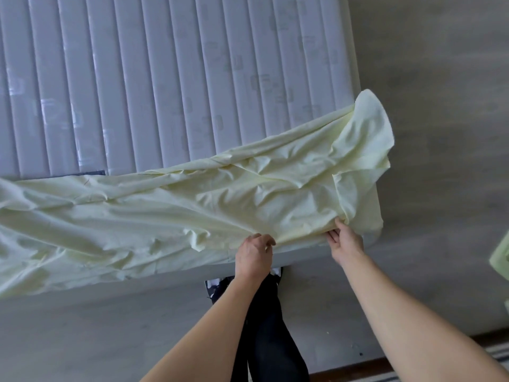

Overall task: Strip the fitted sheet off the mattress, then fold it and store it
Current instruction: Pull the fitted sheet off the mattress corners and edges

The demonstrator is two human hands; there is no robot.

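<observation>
I am looking down at the mattress (165, 78), which is lying almost fully bare, so I judge the stripping nearly done. The sheet (170, 210) is lying bunched in a long band across the near edge, one corner flopping over the right side. My left hand (254, 256) and right hand (344, 239) are both pinching its near hem. Folding and storing are still waiting, I reckon.

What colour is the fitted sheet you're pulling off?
Pale yellow-green, plain with no pattern; the fitted sheet shows clearly in the head view.
</observation>
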